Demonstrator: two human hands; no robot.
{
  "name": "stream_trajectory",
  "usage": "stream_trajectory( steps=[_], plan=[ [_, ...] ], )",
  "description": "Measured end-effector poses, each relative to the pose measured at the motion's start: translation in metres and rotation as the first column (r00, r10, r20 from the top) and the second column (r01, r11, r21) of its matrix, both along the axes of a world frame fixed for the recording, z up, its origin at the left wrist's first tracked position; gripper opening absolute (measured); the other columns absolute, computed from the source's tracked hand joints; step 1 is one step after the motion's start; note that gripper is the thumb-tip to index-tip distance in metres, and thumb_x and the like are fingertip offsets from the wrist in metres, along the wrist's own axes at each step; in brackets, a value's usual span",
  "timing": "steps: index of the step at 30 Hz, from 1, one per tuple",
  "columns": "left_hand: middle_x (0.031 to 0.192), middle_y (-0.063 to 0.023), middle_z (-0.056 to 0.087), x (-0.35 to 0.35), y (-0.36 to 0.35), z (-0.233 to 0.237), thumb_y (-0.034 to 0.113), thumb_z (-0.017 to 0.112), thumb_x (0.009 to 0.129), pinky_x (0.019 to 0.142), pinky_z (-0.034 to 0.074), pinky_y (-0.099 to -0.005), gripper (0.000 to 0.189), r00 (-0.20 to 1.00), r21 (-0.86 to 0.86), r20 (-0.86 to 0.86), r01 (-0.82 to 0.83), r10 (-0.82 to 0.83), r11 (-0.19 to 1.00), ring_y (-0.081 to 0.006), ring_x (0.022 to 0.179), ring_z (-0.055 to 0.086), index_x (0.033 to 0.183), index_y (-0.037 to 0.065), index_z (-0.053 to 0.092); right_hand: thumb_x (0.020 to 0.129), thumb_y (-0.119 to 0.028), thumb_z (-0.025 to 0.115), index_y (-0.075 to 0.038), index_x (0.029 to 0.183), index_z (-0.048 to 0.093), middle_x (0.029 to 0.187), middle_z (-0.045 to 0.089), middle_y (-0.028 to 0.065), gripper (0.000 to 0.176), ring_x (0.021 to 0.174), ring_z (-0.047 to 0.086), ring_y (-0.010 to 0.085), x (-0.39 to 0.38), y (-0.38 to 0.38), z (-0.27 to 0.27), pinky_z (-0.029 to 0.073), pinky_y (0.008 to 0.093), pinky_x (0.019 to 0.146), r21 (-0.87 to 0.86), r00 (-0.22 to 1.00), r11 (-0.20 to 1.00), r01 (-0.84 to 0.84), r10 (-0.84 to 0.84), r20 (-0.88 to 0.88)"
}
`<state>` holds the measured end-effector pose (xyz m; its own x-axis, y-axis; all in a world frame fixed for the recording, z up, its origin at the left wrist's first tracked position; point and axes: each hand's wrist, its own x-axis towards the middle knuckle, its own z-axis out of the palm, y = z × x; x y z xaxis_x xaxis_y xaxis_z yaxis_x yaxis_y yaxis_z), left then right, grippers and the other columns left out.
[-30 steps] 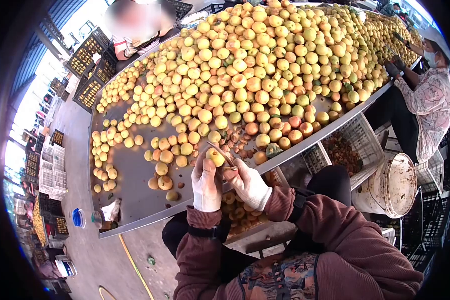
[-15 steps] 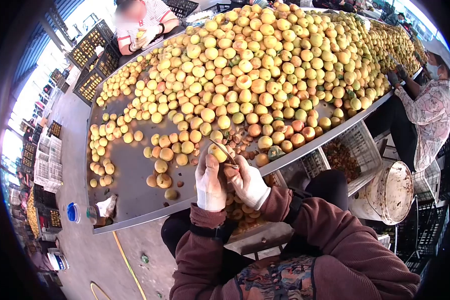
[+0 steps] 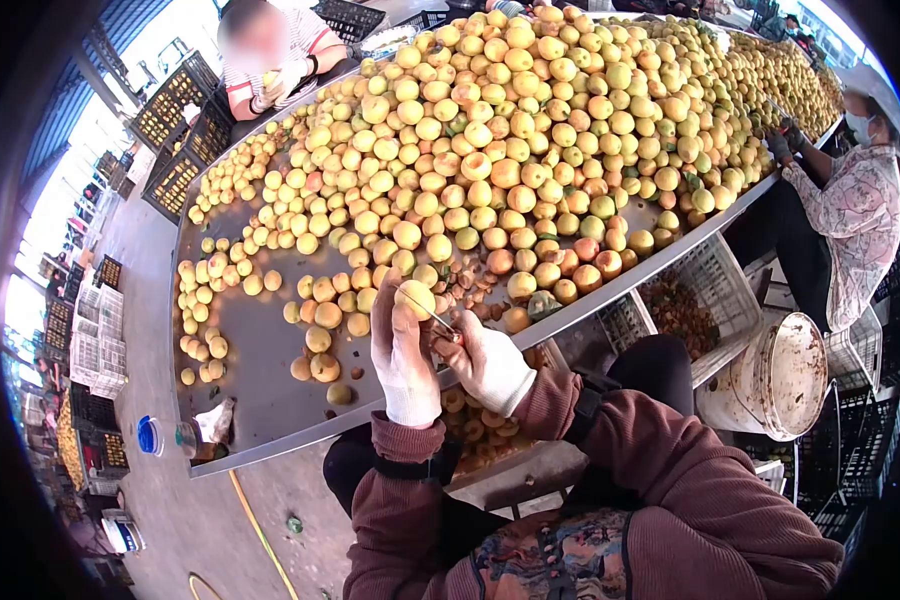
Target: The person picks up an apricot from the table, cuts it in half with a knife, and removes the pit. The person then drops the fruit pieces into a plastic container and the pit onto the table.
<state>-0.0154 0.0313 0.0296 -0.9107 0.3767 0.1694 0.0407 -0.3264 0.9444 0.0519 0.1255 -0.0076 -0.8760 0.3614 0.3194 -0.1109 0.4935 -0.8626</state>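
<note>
Wearing a white glove, my left hand (image 3: 402, 362) holds a yellow-orange fruit (image 3: 415, 299) upright over the table's front edge. My right hand (image 3: 486, 366), gloved as well, is closed around the handle of a thin metal tool (image 3: 436, 319), whose shaft reaches the fruit's lower right side. Whether its tip is inside the fruit I cannot tell. Behind both hands a large pile of fruit (image 3: 530, 130) covers much of the metal table (image 3: 270, 330). Below my hands, a container of fruit pieces (image 3: 485, 430) is partly hidden by my right hand and sleeve.
Pale crates (image 3: 715, 300), one with reddish scraps, and a stained bucket (image 3: 770, 375) stand at my right. A masked person (image 3: 855, 210) sits beyond them; another person (image 3: 275, 60) is across the table. A white scrap (image 3: 215, 420) lies at the table's left corner.
The fruit and my left hand have shifted slightly left. The tool's long shaft, earlier raised across the fruit's top, now points at its lower right side. The view has moved a little.
</note>
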Motion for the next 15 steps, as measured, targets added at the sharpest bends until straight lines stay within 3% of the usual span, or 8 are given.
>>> stream_trajectory(
  steps=[3, 5, 7, 8, 9, 11, 12, 15],
  plan=[
    [0.135, -0.012, 0.048, -0.007, -0.006, -0.016, 0.045, 0.047, 0.1, 0.103, 0.038, -0.0329, 0.063, 0.997, -0.191, -0.061, 0.027, -0.039, 0.981, -0.0183, 0.119, 0.05, 0.142, -0.003, 0.038, 0.094, -0.03, 0.057, -0.005, 0.104, 0.04, 0.074, 0.061, 0.0208, 0.032, 0.071, 0.062, 0.0434, -0.007, 0.003, -0.009, 0.049, 0.0469, 0.057, 0.034, 0.998, 0.999, -0.013, 0.011, 0.065],
    [0.128, -0.0104, 0.054, -0.008, -0.002, -0.007, 0.04, 0.051, 0.1, 0.097, 0.043, -0.0318, 0.057, 0.998, -0.118, -0.06, -0.031, 0.024, 0.993, -0.0181, 0.112, 0.055, 0.137, -0.002, 0.043, 0.094, -0.029, 0.058, -0.005, 0.105, 0.039, 0.075, 0.062, 0.0206, 0.033, 0.071, 0.063, 0.043, -0.006, 0.006, -0.006, 0.05, 0.0467, 0.057, 0.045, 0.998, 0.999, -0.016, 0.013, 0.061],
    [0.119, -0.0092, 0.059, -0.018, -0.012, -0.008, 0.031, 0.057, 0.098, 0.088, 0.049, -0.0311, 0.046, 0.974, -0.363, -0.205, 0.011, -0.092, 0.932, -0.0177, 0.103, 0.059, 0.13, 0.0, 0.049, 0.094, -0.029, 0.057, -0.004, 0.106, 0.039, 0.077, 0.062, 0.0212, 0.033, 0.072, 0.063, 0.0431, -0.003, 0.008, -0.003, 0.05, 0.0465, 0.058, 0.047, 0.994, 0.998, -0.029, 0.023, 0.11],
    [0.113, -0.0094, 0.062, -0.02, -0.012, -0.013, 0.02, 0.056, 0.098, 0.081, 0.051, -0.0316, 0.033, 0.987, -0.288, -0.138, 0.035, -0.078, 0.957, -0.0189, 0.095, 0.062, 0.125, 0.0, 0.052, 0.094, -0.03, 0.057, -0.003, 0.106, 0.04, 0.076, 0.062, 0.0216, 0.034, 0.071, 0.063, 0.0429, -0.006, 0.009, -0.009, 0.05, 0.0465, 0.058, 0.102, 0.995, 0.995, -0.016, 0.007, 0.095],
    [0.113, -0.0094, 0.062, -0.018, -0.014, -0.015, 0.02, 0.056, 0.098, 0.081, 0.051, -0.0316, 0.033, 0.988, -0.289, -0.136, 0.033, -0.076, 0.957, -0.0189, 0.095, 0.062, 0.125, 0.0, 0.052, 0.094, -0.03, 0.057, -0.003, 0.106, 0.04, 0.076, 0.062, 0.0216, 0.034, 0.071, 0.063, 0.0429, -0.006, 0.009, -0.01, 0.05, 0.0465, 0.058, 0.101, 0.995, 0.995, -0.019, 0.009, 0.097],
    [0.111, -0.0127, 0.063, -0.011, -0.016, -0.013, 0.015, 0.051, 0.1, 0.082, 0.051, -0.0322, 0.029, 0.766, -0.474, -0.617, -0.179, -0.181, 0.862, -0.0221, 0.093, 0.063, 0.125, 0.0, 0.052, 0.094, -0.03, 0.058, -0.002, 0.106, 0.04, 0.075, 0.063, 0.0218, 0.035, 0.07, 0.063, 0.0428, -0.007, 0.009, -0.009, 0.05, 0.0468, 0.057, 0.087, 0.993, 0.995, -0.043, 0.033, 0.118],
    [0.111, -0.0127, 0.063, -0.008, -0.016, -0.012, 0.015, 0.051, 0.1, 0.082, 0.051, -0.0322, 0.029, 0.766, -0.472, -0.617, -0.18, -0.178, 0.863, -0.0221, 0.093, 0.063, 0.125, 0.0, 0.052, 0.094, -0.03, 0.057, -0.002, 0.105, 0.04, 0.074, 0.062, 0.0216, 0.035, 0.068, 0.063, 0.0426, -0.008, 0.008, -0.015, 0.05, 0.047, 0.057, 0.118, 0.997, 0.992, -0.037, 0.028, 0.076],
    [0.112, -0.0175, 0.063, 0.005, -0.014, -0.01, 0.0, 0.061, 0.087, 0.082, 0.052, -0.0378, 0.046, 0.914, -0.548, -0.365, -0.057, -0.177, 0.834, -0.0302, 0.098, 0.065, 0.129, 0.007, 0.043, 0.094, -0.03, 0.057, -0.003, 0.104, 0.04, 0.076, 0.063, 0.0218, 0.034, 0.069, 0.063, 0.0418, -0.008, 0.009, -0.013, 0.05, 0.0466, 0.057, 0.204, 0.993, 0.978, -0.048, 0.025, 0.114]
  ],
)
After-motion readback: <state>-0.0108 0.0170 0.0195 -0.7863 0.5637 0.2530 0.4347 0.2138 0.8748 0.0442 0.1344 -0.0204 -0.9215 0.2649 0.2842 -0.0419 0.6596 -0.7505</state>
